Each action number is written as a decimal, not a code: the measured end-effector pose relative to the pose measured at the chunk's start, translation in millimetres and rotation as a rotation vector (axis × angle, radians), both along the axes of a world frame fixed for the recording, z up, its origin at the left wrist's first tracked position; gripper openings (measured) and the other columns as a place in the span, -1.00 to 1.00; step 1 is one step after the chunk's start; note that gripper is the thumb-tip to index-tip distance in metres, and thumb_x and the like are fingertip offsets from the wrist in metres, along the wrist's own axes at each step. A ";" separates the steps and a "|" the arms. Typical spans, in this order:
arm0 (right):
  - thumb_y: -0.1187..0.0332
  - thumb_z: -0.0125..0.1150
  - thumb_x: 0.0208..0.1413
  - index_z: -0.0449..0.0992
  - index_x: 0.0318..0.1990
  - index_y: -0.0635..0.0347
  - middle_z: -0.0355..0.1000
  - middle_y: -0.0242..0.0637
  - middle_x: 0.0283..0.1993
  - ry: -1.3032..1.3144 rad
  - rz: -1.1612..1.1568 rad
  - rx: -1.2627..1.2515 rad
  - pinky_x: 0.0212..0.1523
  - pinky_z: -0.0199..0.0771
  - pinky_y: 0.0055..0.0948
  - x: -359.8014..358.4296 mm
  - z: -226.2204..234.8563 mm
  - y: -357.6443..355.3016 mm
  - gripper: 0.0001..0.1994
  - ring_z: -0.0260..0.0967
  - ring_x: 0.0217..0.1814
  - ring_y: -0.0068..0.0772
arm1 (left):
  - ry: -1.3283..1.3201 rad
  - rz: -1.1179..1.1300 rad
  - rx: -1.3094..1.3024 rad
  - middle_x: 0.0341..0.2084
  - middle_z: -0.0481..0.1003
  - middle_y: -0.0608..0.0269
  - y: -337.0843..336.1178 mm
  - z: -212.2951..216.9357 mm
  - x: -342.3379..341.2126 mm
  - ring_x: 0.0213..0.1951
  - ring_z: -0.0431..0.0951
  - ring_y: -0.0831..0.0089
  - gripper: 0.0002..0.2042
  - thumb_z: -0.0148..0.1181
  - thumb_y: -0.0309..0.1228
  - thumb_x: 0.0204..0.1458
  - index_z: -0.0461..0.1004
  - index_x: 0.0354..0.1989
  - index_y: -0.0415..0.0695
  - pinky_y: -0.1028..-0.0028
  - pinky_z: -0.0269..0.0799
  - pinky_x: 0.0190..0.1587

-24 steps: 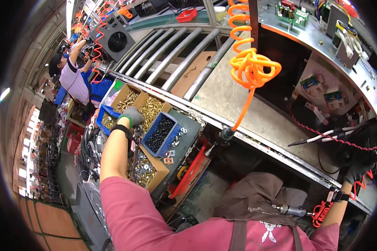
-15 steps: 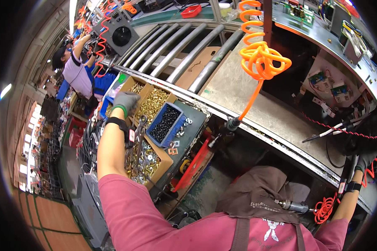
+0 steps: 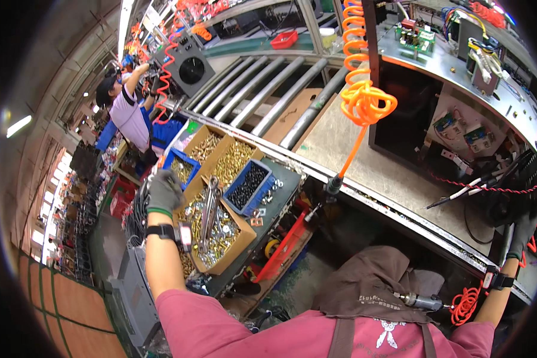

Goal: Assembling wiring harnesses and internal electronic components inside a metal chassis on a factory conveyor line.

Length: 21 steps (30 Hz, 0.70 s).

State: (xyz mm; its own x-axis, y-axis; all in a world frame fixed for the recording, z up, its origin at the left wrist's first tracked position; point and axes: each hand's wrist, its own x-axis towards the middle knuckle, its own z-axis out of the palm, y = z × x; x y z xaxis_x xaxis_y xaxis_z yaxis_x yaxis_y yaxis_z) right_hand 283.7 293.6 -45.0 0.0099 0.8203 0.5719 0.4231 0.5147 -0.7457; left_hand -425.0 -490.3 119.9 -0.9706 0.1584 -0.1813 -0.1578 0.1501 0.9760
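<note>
My left hand [image 3: 165,192], in a grey glove with a green cuff, is beside the left edge of the parts boxes, next to a blue bin [image 3: 182,167] and a bundle of dark cables [image 3: 138,206]. Its fingers curl away from view, and whatever they hold is hidden. Near it, wrenches [image 3: 210,212] lie on a cardboard box [image 3: 240,237] of mixed screws and washers. Brass-coloured screws [image 3: 235,158] fill another compartment, and a blue tray [image 3: 258,196] holds small black parts. At the far right, my gloved right hand [image 3: 524,231] reaches against dark equipment, its fingers hard to make out.
A pneumatic driver [image 3: 333,188] hangs from an orange coiled hose [image 3: 364,101] ahead. Metal rollers [image 3: 265,95] run behind the boxes. An open metal cabinet [image 3: 423,113] with circuit boards and wires stands at right. Another person [image 3: 131,113] works at far left.
My left hand has moved back and left from above the screw boxes to their left edge. The view has shifted slightly; my right hand stays by the dark equipment.
</note>
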 end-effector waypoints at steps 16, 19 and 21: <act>0.51 0.10 0.20 0.46 -0.07 0.26 0.44 -0.30 -0.14 0.009 -0.164 0.310 0.00 0.40 -0.43 -62.2 78.5 -207.7 -0.83 0.39 -0.08 -0.46 | 1.079 0.278 -1.379 0.02 0.44 -0.02 -36.9 17.1 -19.4 0.02 0.47 -0.03 -0.57 0.11 -0.29 0.12 0.32 0.15 -0.20 0.19 0.40 0.07; 0.53 0.09 0.21 0.48 -0.14 0.23 0.43 -0.40 -0.30 -0.066 0.137 0.238 -0.32 0.37 -0.59 -75.3 91.3 -241.3 -0.89 0.33 -0.29 -0.70 | 1.640 0.326 -1.002 0.06 0.41 -0.06 2.6 81.2 24.5 0.05 0.46 -0.04 -0.57 0.07 -0.37 0.21 0.23 0.22 -0.27 0.22 0.47 0.03; 0.54 0.16 0.14 0.49 -0.20 0.26 0.44 -0.32 -0.37 -0.189 0.248 0.195 -0.34 0.40 -0.53 -95.3 89.5 -252.9 -0.90 0.38 -0.39 -0.55 | 1.798 0.192 -0.873 0.03 0.44 -0.05 60.9 92.0 79.7 -0.05 0.49 0.08 -0.61 0.08 -0.41 0.19 0.28 0.16 -0.31 0.31 0.47 -0.07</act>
State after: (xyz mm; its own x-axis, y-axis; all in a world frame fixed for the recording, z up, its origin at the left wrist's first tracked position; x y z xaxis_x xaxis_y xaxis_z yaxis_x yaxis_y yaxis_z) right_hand 188.4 40.7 44.5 -0.2962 0.6600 0.6904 0.3882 0.7437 -0.5443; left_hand -345.3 -429.4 211.8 -0.0880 0.4743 0.8759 0.6622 0.6848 -0.3043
